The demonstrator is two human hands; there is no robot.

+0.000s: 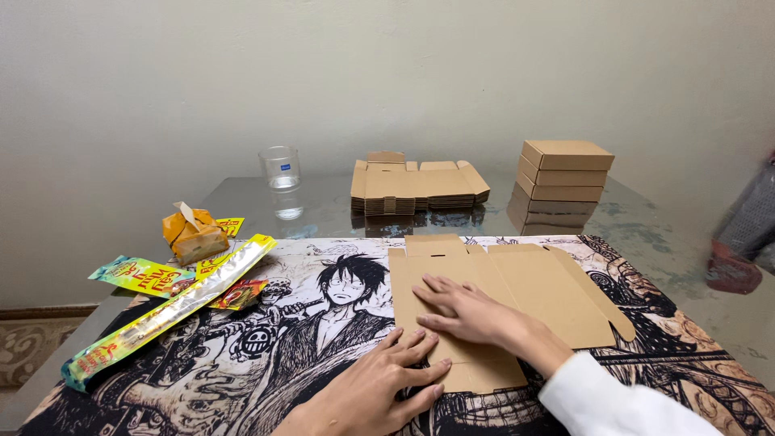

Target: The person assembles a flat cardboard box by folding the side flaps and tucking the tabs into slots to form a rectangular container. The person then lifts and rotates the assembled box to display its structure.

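A flat, unfolded brown cardboard box blank (517, 282) lies on a black-and-white comic-print mat (266, 347). My right hand (468, 311) rests palm down on the blank's left part, fingers spread and pointing left. My left hand (375, 391) lies flat at the blank's lower left edge, fingertips touching the cardboard. Neither hand grips anything.
A stack of flat cardboard blanks (416, 187) and three folded boxes stacked up (563, 171) stand at the back of the glass table (678, 258). An empty glass (281, 169), an orange packet (192, 232) and long foil snack wrappers (173, 303) lie at the left. A red-and-grey object (739, 242) sits at the right edge.
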